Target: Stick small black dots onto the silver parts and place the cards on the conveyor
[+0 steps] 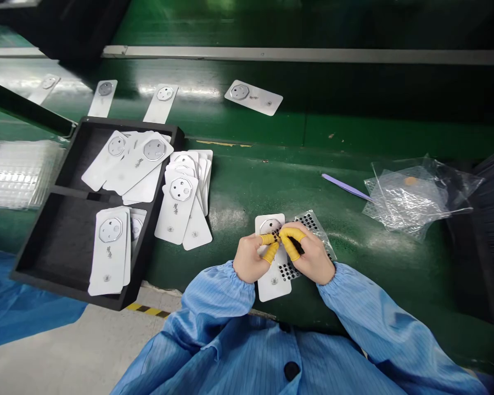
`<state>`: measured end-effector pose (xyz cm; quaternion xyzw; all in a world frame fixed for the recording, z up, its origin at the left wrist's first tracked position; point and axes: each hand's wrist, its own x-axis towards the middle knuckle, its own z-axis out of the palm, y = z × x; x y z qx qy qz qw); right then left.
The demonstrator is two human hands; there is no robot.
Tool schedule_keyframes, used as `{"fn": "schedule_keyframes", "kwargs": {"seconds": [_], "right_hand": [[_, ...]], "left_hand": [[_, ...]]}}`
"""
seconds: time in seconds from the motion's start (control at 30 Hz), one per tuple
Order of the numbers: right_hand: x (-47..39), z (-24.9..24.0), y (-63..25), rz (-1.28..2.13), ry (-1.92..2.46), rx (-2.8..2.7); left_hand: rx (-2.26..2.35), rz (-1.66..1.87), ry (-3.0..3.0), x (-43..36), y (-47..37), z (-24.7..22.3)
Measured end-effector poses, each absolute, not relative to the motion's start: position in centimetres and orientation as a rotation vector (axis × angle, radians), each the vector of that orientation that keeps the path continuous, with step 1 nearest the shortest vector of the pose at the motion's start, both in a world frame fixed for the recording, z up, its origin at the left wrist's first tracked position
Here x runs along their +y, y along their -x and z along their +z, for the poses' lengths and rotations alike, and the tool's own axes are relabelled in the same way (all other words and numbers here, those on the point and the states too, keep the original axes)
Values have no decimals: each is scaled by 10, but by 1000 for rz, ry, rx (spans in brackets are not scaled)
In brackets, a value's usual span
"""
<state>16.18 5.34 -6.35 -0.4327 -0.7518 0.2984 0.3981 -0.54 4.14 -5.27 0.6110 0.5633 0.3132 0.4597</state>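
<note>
Both hands meet at fingertip level above a white card with a silver dial [275,291], which lies upright in front of me. Yellow finger cots cover the thumb and forefinger of each hand. My left hand [253,258] is closed in a pinch on a small piece of black round dots [275,235]. Closed too, my right hand [310,255] pinches the same piece from the right. Under the right hand lies a clear sheet with rows of black dots [319,233]; more dots [288,271] show below the fingers. The exact fingertip contact is partly hidden.
A black divided tray [37,247] at left holds similar cards [109,252]. A card pile [177,211] stands beside it. Purple tweezers [346,187] touch crumpled clear bags [407,197] at right. Several cards lie on the far green surface, one a lone card [253,97]. Clear plastic trays [20,173] sit far left.
</note>
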Motion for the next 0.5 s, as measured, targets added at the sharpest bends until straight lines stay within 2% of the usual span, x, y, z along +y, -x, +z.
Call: {"fn": "schedule_keyframes", "kwargs": {"seconds": [0.13, 0.23, 0.37, 0.5], "right_hand": [[55, -67, -161, 717, 1235, -1808], [54, -66, -164, 678, 1257, -1767], [54, -54, -169, 630, 1221, -1717], [51, -25, -169, 408, 1150, -1783]], "left_hand": [[1358, 769, -1347, 43, 11, -54], [1284, 934, -1131, 42, 25, -49], [1447, 1171, -1002, 33, 37, -25], [1379, 1080, -978, 24, 21, 7]]}}
